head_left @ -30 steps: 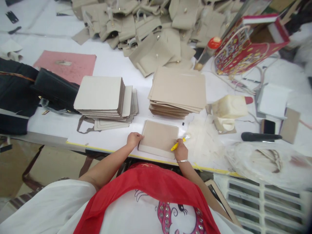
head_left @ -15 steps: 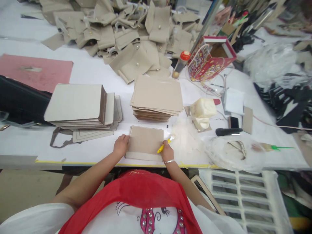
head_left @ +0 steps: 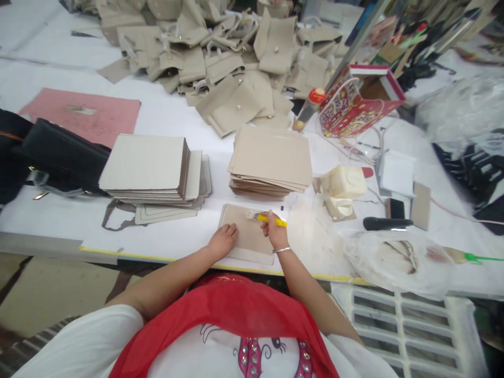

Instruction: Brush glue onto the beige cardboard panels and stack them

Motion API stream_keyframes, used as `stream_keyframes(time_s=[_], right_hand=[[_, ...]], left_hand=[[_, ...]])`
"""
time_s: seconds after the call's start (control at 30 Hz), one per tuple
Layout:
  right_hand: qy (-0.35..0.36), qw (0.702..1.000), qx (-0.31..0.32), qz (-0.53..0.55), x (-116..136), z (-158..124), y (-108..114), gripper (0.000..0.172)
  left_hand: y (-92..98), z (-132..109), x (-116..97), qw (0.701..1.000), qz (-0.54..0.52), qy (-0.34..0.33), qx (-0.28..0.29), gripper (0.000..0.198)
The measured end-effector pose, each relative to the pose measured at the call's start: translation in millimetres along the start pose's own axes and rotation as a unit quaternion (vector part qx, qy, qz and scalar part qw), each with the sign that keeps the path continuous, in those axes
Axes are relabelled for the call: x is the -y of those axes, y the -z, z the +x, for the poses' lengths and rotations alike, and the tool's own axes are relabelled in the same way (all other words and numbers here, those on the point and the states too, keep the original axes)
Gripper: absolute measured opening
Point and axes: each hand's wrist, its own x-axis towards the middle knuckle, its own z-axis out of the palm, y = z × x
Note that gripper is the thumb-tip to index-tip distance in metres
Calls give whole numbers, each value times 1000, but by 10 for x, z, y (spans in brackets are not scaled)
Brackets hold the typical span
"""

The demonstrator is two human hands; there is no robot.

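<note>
Table: a long white work table (head_left: pixel 51 223) with yellow tape along its near edge; a pink sheet (head_left: pixel 82 113), a black bag (head_left: pixel 63 149) and a red patterned box (head_left: pixel 358 102) stand about it.
Heap: beige flap pouches (head_left: pixel 224 68) lie piled at the far side; brass-coloured studs show on their flaps.
Stacks: pale boards (head_left: pixel 144 163) sit left; tan boards (head_left: pixel 270 160) sit right.
Panel: the tan panel (head_left: pixel 246 226) lies flat below the tan boards, near the table's edge; a paler layer shows beneath it.
Left hand: the left hand (head_left: pixel 222 241) rests on the panel's lower left, fingers relaxed and ungripping.
Right hand: the right hand (head_left: pixel 275 233) has its fingers clenched round a yellow-handled brush (head_left: pixel 271 220); its tip sits over the panel's upper edge; contact cannot be told.
Handling: the panel looks light and fairly stiff; it seems best taken by opposite edges.
</note>
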Motion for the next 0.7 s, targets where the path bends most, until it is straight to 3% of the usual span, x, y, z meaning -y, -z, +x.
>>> stream_keyframes(time_s=[0.07,0.17,0.27,0.37,0.53,0.63,0.7], right_hand=[[-36,997,48,55,-12,160,-311,46],[-74,992,62,81,-56,332,-679,35],[-105,992,40,62,-113,400,-720,27],[-127,991,-6,43,-217,377,-380,22],[-141,984,-109,11,-449,89,518,26],[-89,987,-136,-18,-583,-160,917,39],[-30,990,-125,-65,-687,-287,1071,44]], left_hand=[[-40,-5,-21,1000,-10,15,-4,47],[-45,-8,-33,1000,-20,24,-3,46],[-6,-18,-38,1000,-17,18,2,43],[10,-32,-40,1000,-7,19,-3,41],[-22,-14,-45,1000,-4,5,-13,38],[-9,0,-65,1000,-12,8,-10,37],[12,14,-81,1000,-10,13,-4,36]])
